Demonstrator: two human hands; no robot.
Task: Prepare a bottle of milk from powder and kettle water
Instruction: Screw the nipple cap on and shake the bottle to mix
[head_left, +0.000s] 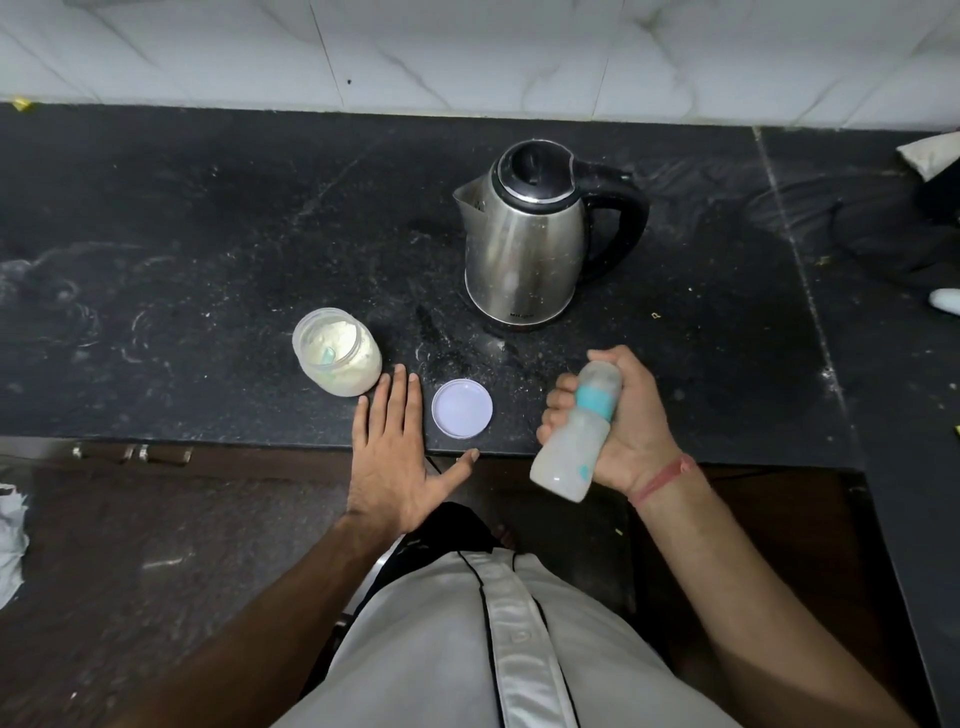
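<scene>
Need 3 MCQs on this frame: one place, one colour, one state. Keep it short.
1. Where is the loose lid?
A. on the counter between the hands
B. on the jar
C. on the kettle

2. What colour is the band on the bottle?
A. red
B. teal
C. yellow

3. What state is the powder jar in?
A. capped
B. tipped over
C. open, upright

Key: 1 A, it lies flat between the left hand and the right hand; 2 B, teal band below the top; 3 C, powder shows through its open mouth.
</scene>
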